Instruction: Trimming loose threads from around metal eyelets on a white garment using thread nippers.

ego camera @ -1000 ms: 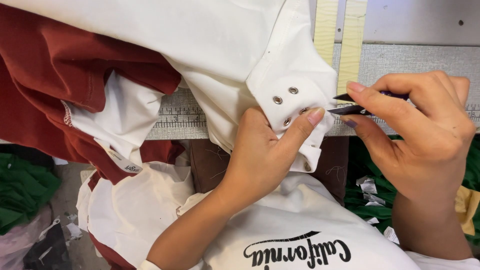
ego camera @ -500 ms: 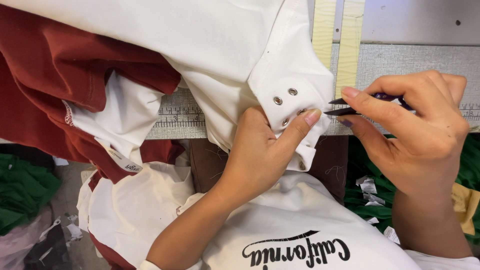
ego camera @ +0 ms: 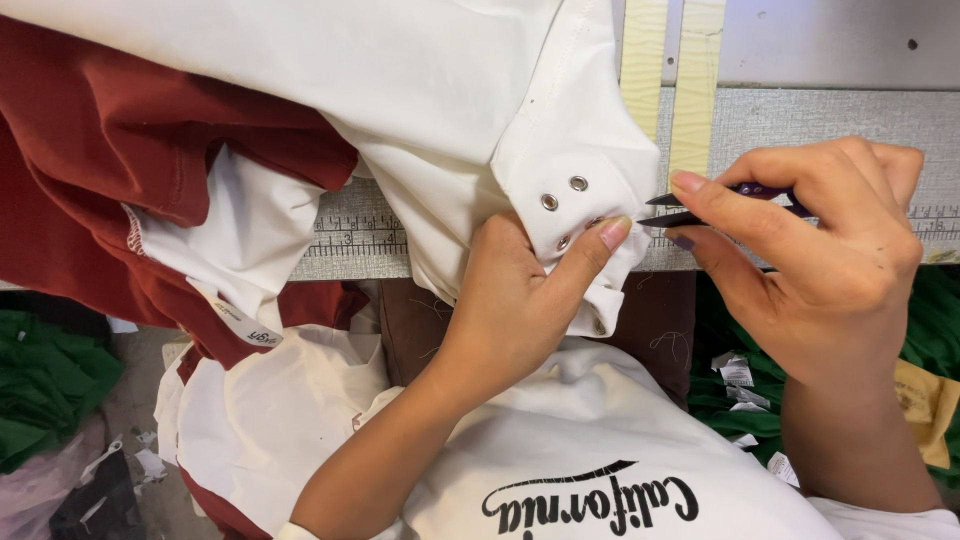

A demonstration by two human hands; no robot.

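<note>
A white garment (ego camera: 420,90) with dark red panels (ego camera: 120,170) lies across the table edge. My left hand (ego camera: 520,290) pinches its corner, thumb pressed just below three metal eyelets (ego camera: 563,192). My right hand (ego camera: 810,250) grips small purple-handled thread snips (ego camera: 690,208), blades slightly apart, tips just right of the pinched fabric edge and close to my left thumb. Whether the tips touch the fabric cannot be told.
A ruler strip (ego camera: 360,235) runs along the grey table edge (ego camera: 830,110). Two pale yellow tape strips (ego camera: 668,70) cross the table. Green fabric (ego camera: 40,380) and scraps lie on the floor at left; green cloth and paper tags (ego camera: 735,370) sit at right.
My right hand with the snips has lifted slightly and shifted a little right of the fabric edge. My left hand keeps its pinch on the corner.
</note>
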